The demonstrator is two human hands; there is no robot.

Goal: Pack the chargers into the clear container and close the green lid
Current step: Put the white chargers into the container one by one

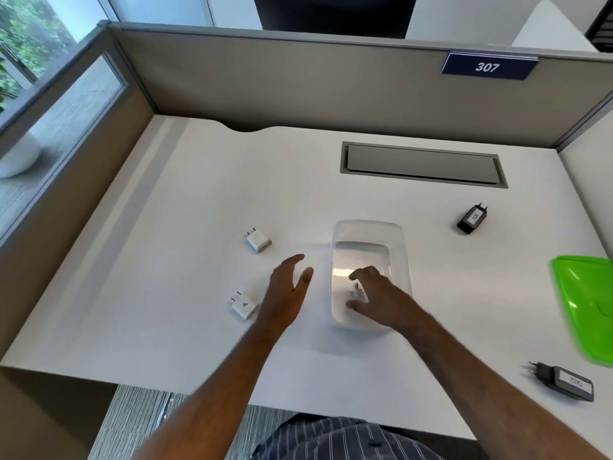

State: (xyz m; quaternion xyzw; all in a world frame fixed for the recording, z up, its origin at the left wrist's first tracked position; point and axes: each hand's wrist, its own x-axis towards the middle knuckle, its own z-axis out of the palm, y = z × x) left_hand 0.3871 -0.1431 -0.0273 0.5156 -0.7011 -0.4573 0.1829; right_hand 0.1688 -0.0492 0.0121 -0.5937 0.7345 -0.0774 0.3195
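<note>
A clear container [369, 234] stands open at the middle of the white desk. My right hand [374, 293] reaches down into it, fingers curled around a small white charger [356, 291] whose prongs show near the container floor. My left hand [288, 287] hovers flat and open just left of the container, holding nothing. Two white chargers lie to the left, one farther back [258, 241] and one nearer [244, 305]. A black charger [471, 219] lies at the back right and another black charger [564, 381] near the front right. The green lid [587, 307] rests at the right edge.
A grey cable hatch [421, 164] is set into the desk behind the container. Beige cubicle partitions [298, 84] enclose the desk at the back and left. The desk's front edge runs close to my body.
</note>
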